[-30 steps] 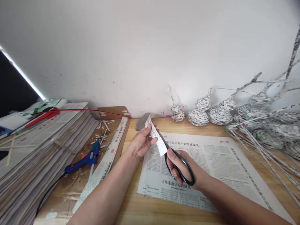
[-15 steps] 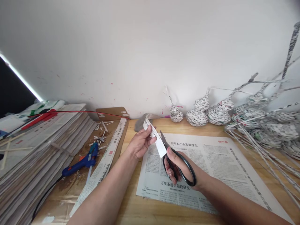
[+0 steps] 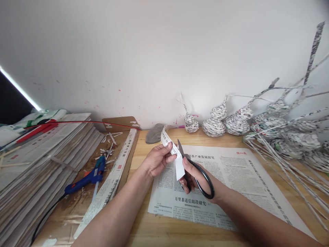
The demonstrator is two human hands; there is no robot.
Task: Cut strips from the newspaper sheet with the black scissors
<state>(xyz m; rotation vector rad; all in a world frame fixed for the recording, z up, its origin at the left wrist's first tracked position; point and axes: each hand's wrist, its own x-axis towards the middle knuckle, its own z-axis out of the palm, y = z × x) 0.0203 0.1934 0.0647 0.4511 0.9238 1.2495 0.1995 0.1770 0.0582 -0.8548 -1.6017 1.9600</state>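
Observation:
My left hand (image 3: 158, 159) pinches a narrow, curling strip of newspaper (image 3: 180, 168), printed on its upper part and white at its lower end. Fingers of my right hand (image 3: 191, 173) are wrapped round the black handles of a pair of scissors (image 3: 204, 178). The metal blades point up and away, right beside the strip; whether paper lies between them I cannot tell. Beneath both hands a printed newspaper sheet (image 3: 231, 181) lies flat on the wooden table (image 3: 144, 224).
Several woven paper gourds (image 3: 214, 126) stand along the wall, with long paper rods at the right. A grey flat piece (image 3: 154, 134) lies behind my hands. At left are a newspaper stack (image 3: 64, 151), a blue glue gun (image 3: 87, 180) and a long folded newspaper strip (image 3: 113, 181).
Both hands have shifted slightly lower and to the right over the sheet. The strip's lower end now hangs more steeply, and the scissors' handles appear closer together.

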